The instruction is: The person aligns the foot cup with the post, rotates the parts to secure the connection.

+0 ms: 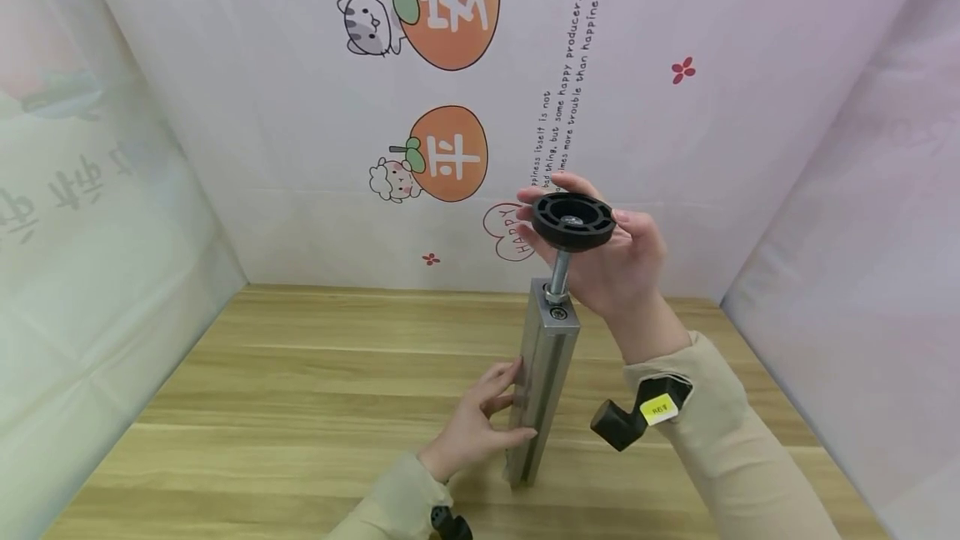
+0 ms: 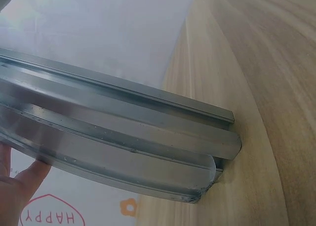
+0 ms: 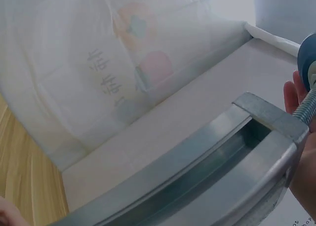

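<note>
An aluminium profile (image 1: pixel 546 382) with grooved sides stands on end on the wood-grain table, leaning slightly. From its top end rises a threaded stud (image 1: pixel 559 273) with a nut, carrying a round black leveling foot (image 1: pixel 573 227). My right hand (image 1: pixel 622 261) holds this foot, thumb on its right rim and fingers round the far and left side. Lower down, my left hand (image 1: pixel 480 423) holds the profile lightly, fingertips on its left side and thumb across the near face. In the left wrist view, fingers (image 2: pixel 32 179) touch the profile's edge, and its lower end (image 2: pixel 217 157) meets the table.
Behind the table (image 1: pixel 337 340) hangs a white printed cloth (image 1: pixel 300 107) with orange fruit drawings and lettering. Pale cloth walls stand at left (image 1: pixel 90 232) and right (image 1: pixel 847 232). A black wrist mount (image 1: pixel 637 415) with a yellow label sits on the right sleeve.
</note>
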`<state>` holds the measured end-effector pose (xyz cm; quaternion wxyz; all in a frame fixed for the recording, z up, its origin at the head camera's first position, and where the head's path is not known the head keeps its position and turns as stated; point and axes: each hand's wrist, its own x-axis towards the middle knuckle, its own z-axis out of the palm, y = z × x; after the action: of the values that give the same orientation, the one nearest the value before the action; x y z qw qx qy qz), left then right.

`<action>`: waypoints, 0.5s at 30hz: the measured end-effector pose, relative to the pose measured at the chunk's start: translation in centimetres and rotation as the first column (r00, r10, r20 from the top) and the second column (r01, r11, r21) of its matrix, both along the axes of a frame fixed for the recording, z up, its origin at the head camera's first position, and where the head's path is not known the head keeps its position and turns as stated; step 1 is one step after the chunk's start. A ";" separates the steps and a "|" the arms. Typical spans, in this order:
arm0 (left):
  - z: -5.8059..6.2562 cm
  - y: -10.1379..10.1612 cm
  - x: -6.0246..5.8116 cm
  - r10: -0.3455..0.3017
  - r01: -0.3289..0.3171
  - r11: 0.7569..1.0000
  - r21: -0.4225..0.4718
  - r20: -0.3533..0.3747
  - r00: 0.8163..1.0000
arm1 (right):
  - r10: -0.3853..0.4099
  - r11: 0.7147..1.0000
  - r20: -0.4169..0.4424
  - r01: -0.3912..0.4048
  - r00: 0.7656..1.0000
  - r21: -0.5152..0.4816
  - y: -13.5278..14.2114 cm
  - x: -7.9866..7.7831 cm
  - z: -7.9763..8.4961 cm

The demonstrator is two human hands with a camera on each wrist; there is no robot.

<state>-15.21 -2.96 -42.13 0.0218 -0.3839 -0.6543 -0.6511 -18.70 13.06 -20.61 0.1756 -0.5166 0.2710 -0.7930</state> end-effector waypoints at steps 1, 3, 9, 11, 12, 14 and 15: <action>0.0 0.0 0.0 0.000 0.000 1.000 -0.001 0.002 1.000 | 0.039 0.999 0.002 -0.039 0.999 -0.014 -0.1 -0.1 0.0; 0.0 0.0 0.0 0.000 0.000 1.000 0.003 -0.002 1.000 | 0.088 0.996 0.008 -0.087 0.996 -0.032 -0.2 -0.2 0.1; -0.2 0.0 0.0 0.000 0.000 1.000 0.011 -0.012 1.000 | 0.060 0.998 0.049 -0.059 0.997 -0.033 -0.3 0.0 0.3; -0.2 0.0 0.0 -0.001 0.001 1.000 0.012 -0.012 1.000 | 0.051 0.998 0.063 -0.049 0.997 -0.038 -0.3 0.1 0.4; -0.3 0.1 0.0 -0.002 0.002 1.000 0.013 -0.011 1.000 | 0.049 0.998 0.066 -0.046 0.997 -0.042 -0.3 0.2 0.5; -0.3 0.1 0.0 -0.004 0.005 1.000 0.014 -0.013 1.000 | 0.054 0.997 0.072 -0.050 0.996 -0.057 -0.2 0.2 0.6; -0.3 0.1 -0.1 -0.007 0.007 1.000 0.016 -0.014 1.000 | 0.057 0.997 0.072 -0.052 0.996 -0.064 -0.2 0.2 0.6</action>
<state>-15.26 -2.84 -42.39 0.0272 -0.3904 -0.6478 -0.6536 -18.51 12.88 -20.02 0.1910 -0.4992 0.2251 -0.8146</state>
